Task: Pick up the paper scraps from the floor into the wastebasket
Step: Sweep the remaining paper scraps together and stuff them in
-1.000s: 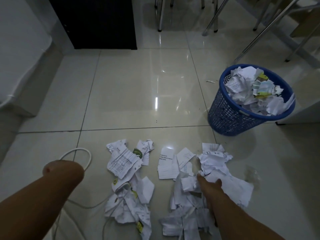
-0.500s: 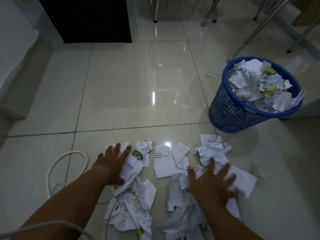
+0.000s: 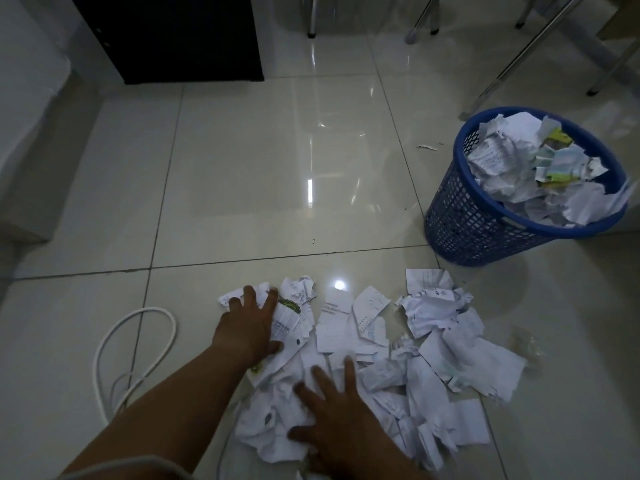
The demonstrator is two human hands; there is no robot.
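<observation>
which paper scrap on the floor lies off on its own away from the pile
The small white sliver lying alone just left of the blue wastebasket; all the other floor scraps are bunched together in the pile nearer the camera.

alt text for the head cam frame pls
Left hand and right hand lie spread on torn white paper scraps on a glossy tiled floor. A blue wastebasket heaped with paper stands at right; a white cable loops at left.

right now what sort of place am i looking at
Probably an office or study room, though that is a guess: a glossy tiled floor, slim metal furniture legs along the far side, and a blue mesh wastebasket heaped with printed paper scraps.
</observation>
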